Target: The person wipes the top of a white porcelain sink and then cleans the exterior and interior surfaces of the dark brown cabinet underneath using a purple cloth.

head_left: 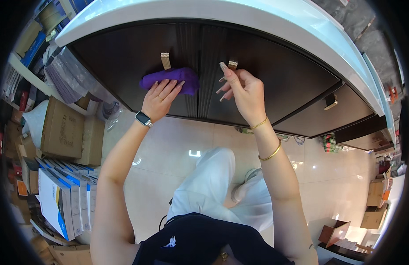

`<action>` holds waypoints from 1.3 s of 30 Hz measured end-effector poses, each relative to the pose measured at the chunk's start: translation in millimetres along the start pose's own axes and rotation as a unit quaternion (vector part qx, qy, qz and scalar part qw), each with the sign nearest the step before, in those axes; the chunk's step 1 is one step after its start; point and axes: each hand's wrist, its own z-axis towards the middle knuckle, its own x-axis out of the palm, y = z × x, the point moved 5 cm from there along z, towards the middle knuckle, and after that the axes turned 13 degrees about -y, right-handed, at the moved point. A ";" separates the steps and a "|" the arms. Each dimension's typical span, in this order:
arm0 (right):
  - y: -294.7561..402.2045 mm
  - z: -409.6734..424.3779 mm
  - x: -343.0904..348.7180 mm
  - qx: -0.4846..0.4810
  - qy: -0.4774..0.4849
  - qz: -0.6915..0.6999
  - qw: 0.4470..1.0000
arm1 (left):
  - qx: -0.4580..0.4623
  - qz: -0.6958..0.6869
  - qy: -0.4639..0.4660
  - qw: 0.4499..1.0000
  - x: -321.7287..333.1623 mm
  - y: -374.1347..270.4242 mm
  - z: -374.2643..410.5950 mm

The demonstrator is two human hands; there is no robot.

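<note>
My left hand (160,97) presses a folded purple cloth (171,80) flat on a dark cabinet door (125,59), just below its ribbed gold handle (165,61). Level with it, my right hand (246,89) is at the neighbouring dark door (274,73). Its thumb is raised beside a second gold handle (233,64), and the other fingers are curled loosely; whether a fingertip touches the handle I cannot tell. No object shows in this hand.
A white countertop (207,10) overhangs the doors. On the left are cardboard boxes (63,127), several white-and-blue boxes (55,202) and a loaded shelf. A drawer with a gold handle (331,102) is at the right. Shiny tiles (151,159) cover the floor.
</note>
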 end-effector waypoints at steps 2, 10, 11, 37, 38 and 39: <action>-2.0 -8.2 -3.8 0.006 0.017 -0.012 1.000 | -0.015 -0.002 -0.001 1.000 -0.4 -4.0 0.8; 13.8 -74.8 -42.3 -0.119 0.035 -0.094 0.988 | -0.019 0.005 0.011 1.000 11.9 -5.6 -6.0; 14.3 -84.6 -53.5 -0.144 0.049 -0.111 0.982 | -0.015 0.004 0.015 1.000 14.5 -6.2 -4.8; -29.5 -280.4 -293.6 -0.104 -0.361 0.187 0.908 | -0.023 -0.139 -0.161 0.977 2.6 -31.3 13.1; -22.9 -288.3 -294.3 -0.126 -0.377 0.162 0.903 | -0.049 -0.171 -0.182 0.967 1.7 -40.4 20.7; -14.0 -293.9 -291.1 -0.156 -0.391 0.127 0.898 | -0.073 -0.201 -0.202 0.956 -0.8 -50.6 28.1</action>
